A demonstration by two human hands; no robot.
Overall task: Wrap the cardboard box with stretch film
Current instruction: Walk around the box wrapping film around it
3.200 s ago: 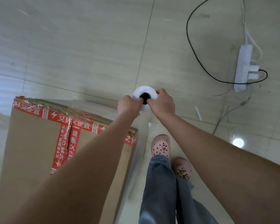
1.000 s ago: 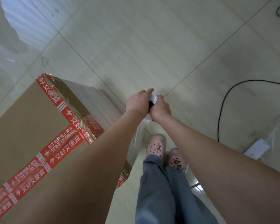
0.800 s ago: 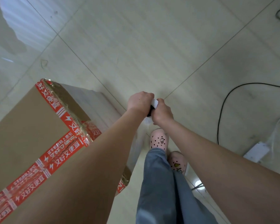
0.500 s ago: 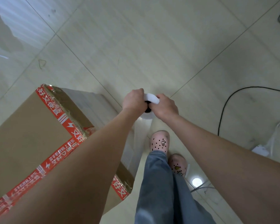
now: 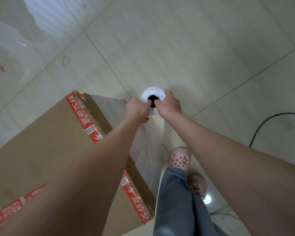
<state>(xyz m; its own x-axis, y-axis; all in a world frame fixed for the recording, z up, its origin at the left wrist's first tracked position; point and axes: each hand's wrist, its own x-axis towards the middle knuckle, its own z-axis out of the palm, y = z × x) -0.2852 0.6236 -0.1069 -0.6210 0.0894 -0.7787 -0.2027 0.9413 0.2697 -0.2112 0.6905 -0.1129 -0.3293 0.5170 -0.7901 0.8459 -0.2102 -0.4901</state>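
Your left hand (image 5: 137,109) and right hand (image 5: 169,104) both grip the upper end of the stretch film roll (image 5: 152,93), with fingers curled at the rim of its dark core hole. The roll is held upright and you see it end-on, just beyond the far right corner of the cardboard box (image 5: 41,142). A clear sheet of film (image 5: 152,150) runs down from the roll to the right side face of the box, and glossy film also lies over the far face. The box stands on the tiled floor (image 5: 177,48), with red printed tape (image 5: 85,120) along its top edges. Your left forearm crosses the box top and hides part of it. Your jeans (image 5: 174,201) and two pink clogs (image 5: 180,158) stand just right of the box, below the roll. A black cable (image 5: 262,126) lies on the floor at right, well apart from the box.
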